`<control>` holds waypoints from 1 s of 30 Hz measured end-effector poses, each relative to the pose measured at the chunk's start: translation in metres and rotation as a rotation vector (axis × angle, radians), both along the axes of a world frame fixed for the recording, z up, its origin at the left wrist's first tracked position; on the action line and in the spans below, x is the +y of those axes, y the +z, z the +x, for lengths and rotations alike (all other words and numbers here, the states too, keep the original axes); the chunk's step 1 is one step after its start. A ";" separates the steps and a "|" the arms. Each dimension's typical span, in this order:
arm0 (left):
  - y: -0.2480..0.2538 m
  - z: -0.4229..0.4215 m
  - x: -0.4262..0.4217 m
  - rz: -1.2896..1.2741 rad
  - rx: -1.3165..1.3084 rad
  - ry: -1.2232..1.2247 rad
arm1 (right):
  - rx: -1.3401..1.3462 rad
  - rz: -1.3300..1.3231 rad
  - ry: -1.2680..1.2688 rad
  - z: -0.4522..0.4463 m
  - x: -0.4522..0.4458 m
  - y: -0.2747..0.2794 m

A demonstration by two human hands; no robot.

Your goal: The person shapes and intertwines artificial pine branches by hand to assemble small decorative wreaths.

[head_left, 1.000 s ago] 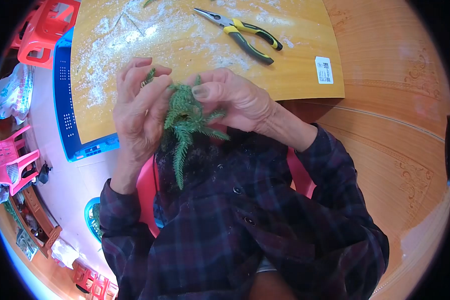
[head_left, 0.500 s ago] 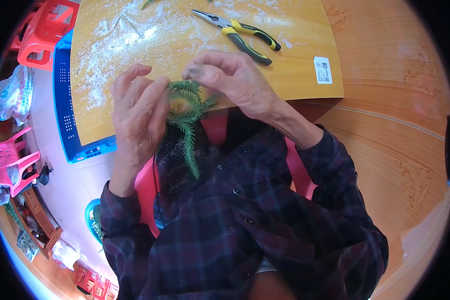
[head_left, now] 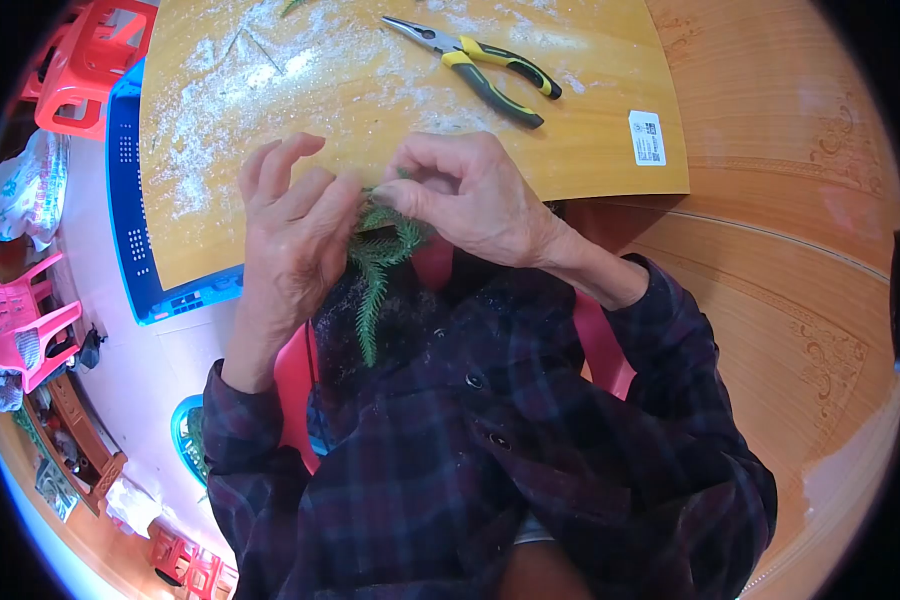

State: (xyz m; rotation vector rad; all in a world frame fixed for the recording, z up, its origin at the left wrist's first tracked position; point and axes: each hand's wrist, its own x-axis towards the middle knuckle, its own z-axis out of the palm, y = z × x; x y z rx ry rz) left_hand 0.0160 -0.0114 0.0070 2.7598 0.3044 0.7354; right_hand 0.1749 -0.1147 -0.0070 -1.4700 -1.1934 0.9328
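Note:
A green artificial pine sprig (head_left: 372, 285) hangs between my hands, just past the near edge of the yellow-brown tabletop (head_left: 590, 165). My left hand (head_left: 298, 225) is closed on the sprig's upper end with thumb and forefinger, its other fingers curled loosely. Close beside it, my right hand (head_left: 475, 195) pinches at the top of the same sprig, thumb against fingertips. The exact spot between the fingertips is partly hidden. Beyond my right hand lie needle-nose pliers (head_left: 475, 68) with black and yellow handles, jaws pointing to the far left.
White flakes (head_left: 270, 70) are scattered over the tabletop, with thin wire-like pieces among them. A white label (head_left: 647, 138) sticks near the right corner. A blue plastic crate (head_left: 130, 210) shows under the left edge. Red stools (head_left: 85, 75) and a pink chair (head_left: 25, 315) stand at left.
Both hands have come closer together and shifted slightly. My right hand has lowered its fingertips onto the sprig's top, and my left hand has moved right. The pliers stay put.

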 end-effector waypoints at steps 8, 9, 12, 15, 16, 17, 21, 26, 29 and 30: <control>-0.004 -0.002 0.006 -0.154 -0.091 0.141 | 0.404 0.142 -0.196 -0.003 0.005 -0.004; -0.004 -0.001 0.007 -0.149 -0.105 0.151 | 0.338 0.122 -0.165 0.000 0.004 -0.004; -0.005 0.000 0.005 -0.153 -0.130 0.142 | 0.212 0.034 -0.063 0.005 0.001 -0.004; -0.005 0.003 0.001 -0.216 -0.172 0.141 | 0.212 -0.061 0.007 0.003 0.000 0.000; -0.005 0.003 0.000 -0.243 -0.190 0.148 | 0.200 -0.059 0.006 0.002 0.001 0.000; -0.005 0.003 0.000 -0.215 -0.179 0.123 | 0.188 -0.057 0.004 0.002 0.002 0.000; -0.005 0.003 0.003 -0.115 -0.115 0.045 | 0.272 -0.037 0.051 0.002 0.001 -0.003; -0.010 0.003 0.010 -0.033 -0.110 0.000 | 0.374 -0.030 0.085 0.002 -0.003 0.002; -0.014 0.002 0.010 -0.096 -0.117 -0.005 | 0.353 -0.016 0.082 0.001 -0.005 0.000; -0.015 0.002 0.009 -0.141 -0.127 0.005 | 0.346 -0.004 0.076 0.000 -0.006 -0.001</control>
